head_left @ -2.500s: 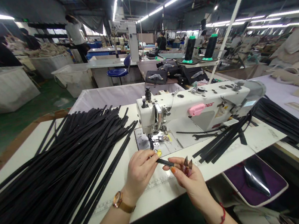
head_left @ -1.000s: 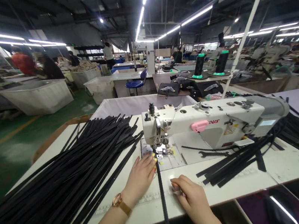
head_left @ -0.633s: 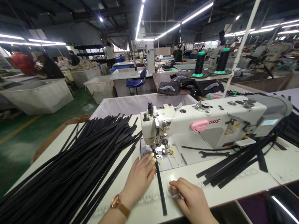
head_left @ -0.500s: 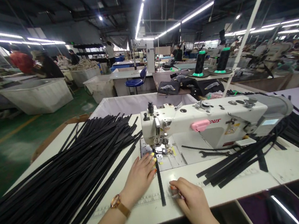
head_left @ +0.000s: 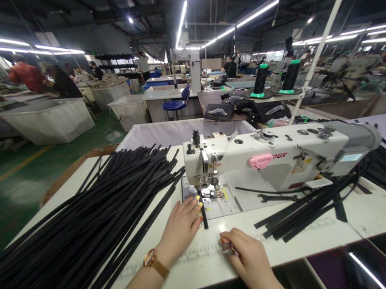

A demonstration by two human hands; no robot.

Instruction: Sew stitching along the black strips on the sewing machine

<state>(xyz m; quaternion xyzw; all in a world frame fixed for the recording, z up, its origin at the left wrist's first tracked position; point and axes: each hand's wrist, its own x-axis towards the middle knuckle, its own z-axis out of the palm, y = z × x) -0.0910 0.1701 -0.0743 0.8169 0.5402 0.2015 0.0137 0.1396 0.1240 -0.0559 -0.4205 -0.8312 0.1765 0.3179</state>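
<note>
A short end of a black strip [head_left: 205, 221] sticks out toward me from under the presser foot of the white sewing machine [head_left: 231, 155]. My left hand [head_left: 182, 222] lies flat beside it on the left, fingers stretched out, fingertips at the strip's edge close to the foot. Closer to the table's front edge, my right hand [head_left: 244, 251] is closed around thread snips [head_left: 228, 251], mostly hidden by the fingers. It rests on the table, apart from the strip. A large pile of long black strips [head_left: 92, 224] covers the table's left side.
More black strips [head_left: 306, 209] lie right of the hands, with a wrench [head_left: 276, 197] behind them. Two black thread cones [head_left: 260, 81] stand beyond the machine. A pale-lined bin [head_left: 162, 132] adjoins the table's far edge. Other people work in the background.
First both hands held the strip; then the left flattened beside it and the right let go of it. The strip has since run away from me under the foot, its near end shortening.
</note>
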